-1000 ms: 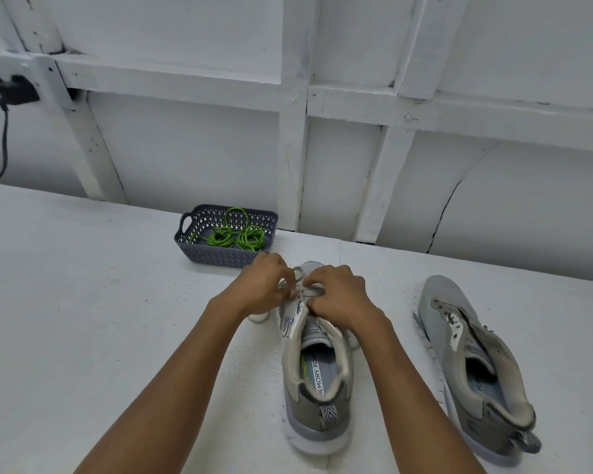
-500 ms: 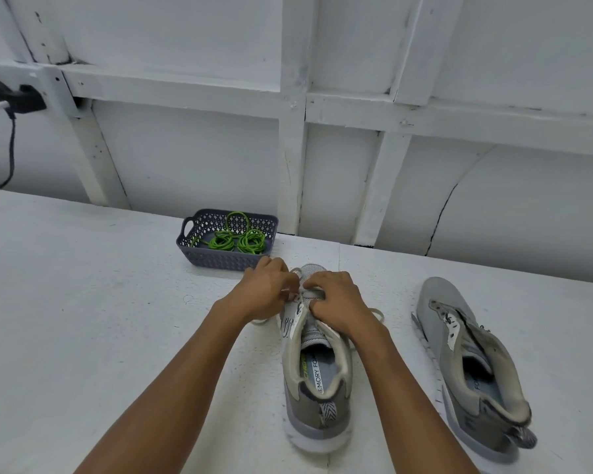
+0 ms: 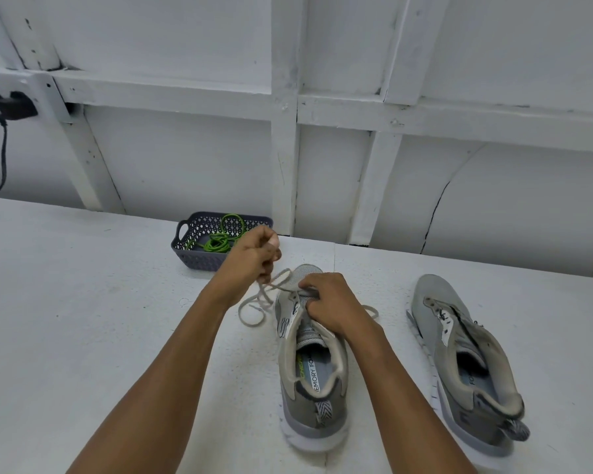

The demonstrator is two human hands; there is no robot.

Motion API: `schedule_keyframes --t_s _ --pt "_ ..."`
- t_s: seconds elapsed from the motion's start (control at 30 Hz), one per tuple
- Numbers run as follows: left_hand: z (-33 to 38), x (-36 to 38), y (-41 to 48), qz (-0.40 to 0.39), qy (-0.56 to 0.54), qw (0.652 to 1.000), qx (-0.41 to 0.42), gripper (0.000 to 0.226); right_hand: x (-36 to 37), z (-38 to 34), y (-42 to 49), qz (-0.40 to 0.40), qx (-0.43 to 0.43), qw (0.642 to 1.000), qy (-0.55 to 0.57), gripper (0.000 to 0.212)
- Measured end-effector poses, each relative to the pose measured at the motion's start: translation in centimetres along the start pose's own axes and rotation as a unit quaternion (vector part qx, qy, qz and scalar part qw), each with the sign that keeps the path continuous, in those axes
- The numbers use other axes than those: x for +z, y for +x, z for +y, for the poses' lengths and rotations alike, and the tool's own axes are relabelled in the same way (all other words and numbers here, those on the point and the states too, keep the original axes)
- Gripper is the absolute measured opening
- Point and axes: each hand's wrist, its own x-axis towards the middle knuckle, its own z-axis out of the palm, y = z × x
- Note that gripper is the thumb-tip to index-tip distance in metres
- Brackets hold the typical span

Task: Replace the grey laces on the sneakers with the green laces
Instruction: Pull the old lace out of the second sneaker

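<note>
A grey sneaker [image 3: 310, 374] stands upright in the middle of the white table, heel toward me. My left hand [image 3: 254, 256] is raised above and left of its toe and grips the grey lace [image 3: 257, 302], which runs down to the eyelets and loops on the table. My right hand [image 3: 332, 302] holds the sneaker's tongue and upper near the front eyelets. A second grey sneaker [image 3: 459, 357], without a lace, lies tilted to the right. Green laces [image 3: 220, 239] sit coiled in a dark grey basket [image 3: 199, 258] behind my left hand.
A white panelled wall [image 3: 288, 148] runs right behind the table. A black plug and cable [image 3: 0, 138] hang at the far left. The white table [image 3: 83, 319] spreads wide to the left of the sneakers.
My left hand has lifted up and away to the left from the sneaker, drawing the grey lace out with it. My right hand has stayed on the sneaker.
</note>
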Motion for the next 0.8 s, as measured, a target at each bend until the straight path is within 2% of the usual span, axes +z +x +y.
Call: schedule_keyframes --t_s 0.07,0.17,0.23,0.3,0.33,0.4,0.47,0.53,0.6,0.7,0.77,0.8 --pt "-0.4 0.3 0.4 0.000 0.186 0.983 0.004 0.014 0.0 0.1 0.0 -0.007 -0.001 1.000 -0.010 0.050" --pt "-1.9 0.7 0.8 -0.099 0.457 0.883 -0.043 0.013 0.1 0.1 0.0 -0.003 -0.004 1.000 -0.017 0.051" --pt "-2.6 0.9 0.6 -0.127 0.539 0.830 -0.071 0.013 0.3 0.0 0.0 -0.007 -0.004 1.000 -0.022 0.050" --pt "-2.3 1.1 0.6 -0.123 0.559 0.818 -0.054 0.011 0.2 0.0 0.0 0.001 -0.003 1.000 -0.020 0.049" --pt "-2.0 0.9 0.7 -0.119 0.545 0.829 -0.038 0.010 0.2 0.0 0.0 0.006 -0.004 1.000 -0.016 0.050" --pt "-1.1 0.6 0.5 -0.099 0.463 0.881 -0.029 0.012 0.1 0.2 -0.1 0.009 -0.008 1.000 -0.019 0.050" --pt "0.1 0.2 0.0 -0.065 0.327 0.943 -0.027 0.019 0.1 0.2 -0.1 0.006 -0.008 1.000 -0.024 0.049" --pt "1.4 -0.2 -0.3 -0.038 0.187 0.982 -0.019 0.019 0.1 0.2 0.1 0.000 -0.009 1.000 -0.024 0.050" --pt "2.4 -0.4 -0.4 -0.025 0.054 0.998 -0.018 0.018 0.2 0.2 0.2 -0.005 -0.009 1.000 -0.024 0.052" --pt "2.8 -0.4 -0.1 0.007 -0.082 0.997 -0.015 0.023 0.2 0.3 0.1 -0.006 -0.010 1.000 -0.026 0.058" --pt "2.2 -0.3 0.3 0.027 -0.087 0.996 -0.018 0.025 0.3 0.3 0.0 -0.003 -0.012 1.000 -0.022 0.057" --pt "1.8 -0.2 0.4 0.028 -0.034 0.999 -0.021 0.023 0.3 0.3 0.0 -0.003 -0.013 1.000 -0.021 0.052"
